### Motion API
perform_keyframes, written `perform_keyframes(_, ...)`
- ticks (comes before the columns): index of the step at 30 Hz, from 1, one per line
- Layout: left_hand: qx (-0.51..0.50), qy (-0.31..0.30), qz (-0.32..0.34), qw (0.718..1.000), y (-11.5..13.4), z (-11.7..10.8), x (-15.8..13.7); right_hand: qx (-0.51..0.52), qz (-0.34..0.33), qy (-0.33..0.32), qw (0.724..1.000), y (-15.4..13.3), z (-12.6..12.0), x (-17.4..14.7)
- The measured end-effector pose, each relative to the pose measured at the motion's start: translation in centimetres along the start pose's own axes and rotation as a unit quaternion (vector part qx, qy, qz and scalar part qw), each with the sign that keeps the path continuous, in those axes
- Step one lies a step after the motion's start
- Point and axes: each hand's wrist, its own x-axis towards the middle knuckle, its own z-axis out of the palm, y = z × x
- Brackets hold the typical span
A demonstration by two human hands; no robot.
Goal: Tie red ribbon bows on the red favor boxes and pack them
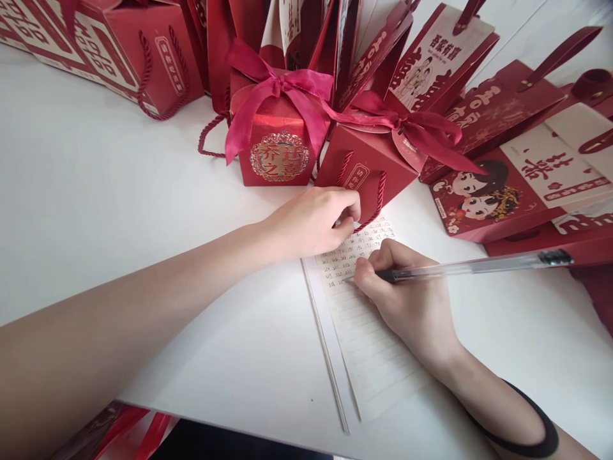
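Note:
My right hand [416, 300] grips a clear pen [483, 263] with a dark tip section. Its point touches a lined sheet of paper [368, 345], at the end of rows of small handwritten numbers. My left hand [316, 220] lies across the sheet's upper left part, fingers curled in and thumb near the index finger; what is between them, if anything, is hidden. Close by its fingertips hangs the twisted rope handle [380, 195] of a red gift box [345, 150]. Under the sheet, the left edge of a white pad or board [325, 345] shows.
A red box with a magenta ribbon bow [278, 156] stands just beyond my left hand. Several red gift boxes and bags [527, 172] line the back and right. A larger red box [158, 57] sits at the back left of the white table [86, 179], whose front edge runs along the bottom.

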Motion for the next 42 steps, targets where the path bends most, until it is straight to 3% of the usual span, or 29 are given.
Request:
perform_keyframes(3, -0.001, -0.001, 0.002, 1.000, 0.0, 0.0, 0.0, 0.083, 0.033, -0.002, 0.996, 0.0, -0.2, -0.1)
perform_keyframes(6, 0.000, -0.002, 0.003, 1.000, -0.1, 0.0, -0.1, 0.218, 0.085, 0.016, 0.972, 0.4, -0.8, -0.1)
perform_keyframes(8, -0.002, -0.002, 0.004, 1.000, -0.2, 0.0, -0.1, 0.246, 0.075, 0.049, 0.965, 0.9, -1.5, 0.2)
perform_keyframes(11, -0.012, -0.003, 0.002, 1.000, -0.2, 0.1, -0.3, 0.156, -0.013, 0.124, 0.980, 2.3, -3.0, 1.0)
perform_keyframes(14, -0.019, -0.009, -0.013, 1.000, -0.1, 0.0, -0.5, -0.058, -0.138, 0.177, 0.973, 4.4, -4.8, 2.3)
perform_keyframes(17, -0.016, -0.010, -0.024, 1.000, 0.1, -0.2, -0.7, -0.210, -0.229, 0.128, 0.942, 6.5, -6.2, 3.5)
perform_keyframes(21, 0.000, -0.007, -0.032, 0.999, 0.0, -0.4, -0.9, -0.250, -0.243, 0.068, 0.935, 8.1, -6.5, 4.4)
perform_keyframes(24, 0.012, 0.000, -0.030, 0.999, -0.2, -0.5, -1.0, -0.223, -0.223, 0.099, 0.944, 8.0, -5.8, 4.6)
perform_keyframes(27, 0.015, 0.012, -0.016, 1.000, -0.2, -0.6, -1.1, -0.133, -0.191, 0.145, 0.962, 6.6, -4.9, 4.7)
perform_keyframes(34, 0.020, 0.063, -0.012, 0.998, 0.0, -1.5, -1.9, 0.031, -0.118, 0.066, 0.990, 2.9, -1.6, 7.5)
perform_keyframes(38, 0.025, 0.100, 0.003, 0.995, -0.5, -2.4, -2.1, 0.061, -0.131, 0.068, 0.987, 2.2, -0.4, 9.2)
perform_keyframes(42, 0.006, 0.145, -0.017, 0.989, -1.0, -3.1, -1.8, 0.080, -0.163, 0.091, 0.979, 1.8, -1.8, 8.4)
